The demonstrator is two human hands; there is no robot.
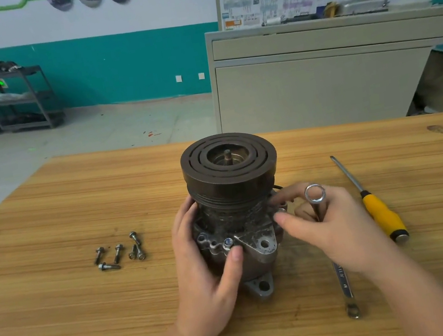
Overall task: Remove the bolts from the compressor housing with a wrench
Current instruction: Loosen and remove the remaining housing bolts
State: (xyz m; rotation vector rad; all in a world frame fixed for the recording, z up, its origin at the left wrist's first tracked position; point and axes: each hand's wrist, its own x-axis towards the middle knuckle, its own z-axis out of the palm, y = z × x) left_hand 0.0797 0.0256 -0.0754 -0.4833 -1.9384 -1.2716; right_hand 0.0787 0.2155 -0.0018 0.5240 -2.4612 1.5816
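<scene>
Steel wrench [315, 195] sits tucked in our right hand [332, 231], ring end poking up, while thumb and forefinger reach for a bolt at the flange, probably loose enough to spin out by hand. Our left hand [210, 261] wraps the compressor housing [239, 224] at centre frame, steadying it, thumb beside another seated bolt [228, 242]. Six removed bolts [119, 252] lie together left on the desk [94, 323]; a yellow screwdriver [381, 210] waits right.

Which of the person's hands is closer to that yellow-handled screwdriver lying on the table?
The right hand. It holds the wrench just left of the screwdriver, not touching it. The left hand grips the compressor on its far side, farther away.
</scene>
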